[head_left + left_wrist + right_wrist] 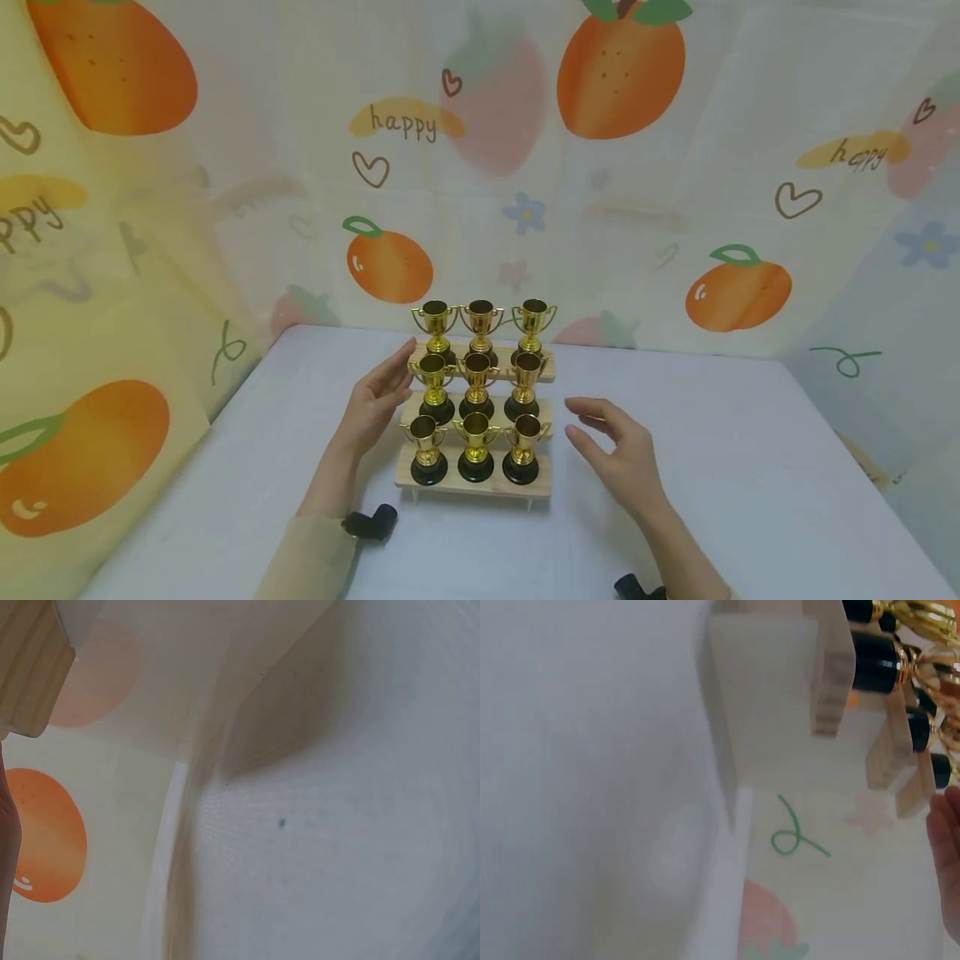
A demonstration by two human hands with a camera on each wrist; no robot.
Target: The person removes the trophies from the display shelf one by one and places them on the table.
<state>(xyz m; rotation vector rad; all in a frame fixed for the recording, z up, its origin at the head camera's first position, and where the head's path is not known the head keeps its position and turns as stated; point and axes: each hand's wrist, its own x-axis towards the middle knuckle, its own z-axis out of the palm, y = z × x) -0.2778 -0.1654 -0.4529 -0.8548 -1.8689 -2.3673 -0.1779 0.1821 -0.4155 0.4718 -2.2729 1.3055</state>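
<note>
A three-tier wooden display stand [487, 487] holds small gold trophy cups on black bases, three to a tier, such as the front middle trophy [476, 450]. At the stand's left side is my left hand [375, 404], its fingers fairly straight and its fingertips right by the upper tiers. My right hand [622, 450] hovers a little right of the stand, thumb and fingers loosely curved with nothing between them. In the left wrist view, a wooden board end [30, 675] shows at the upper left. The right wrist view catches the stepped boards [834, 682] and several trophies [876, 664] side-on.
A white cloth [712, 500] covers the table under the stand. Behind it hangs a fruit-printed curtain [615, 217], which continues along the left side [97, 317]. Black straps with camera mounts [371, 523] sit at the wrists.
</note>
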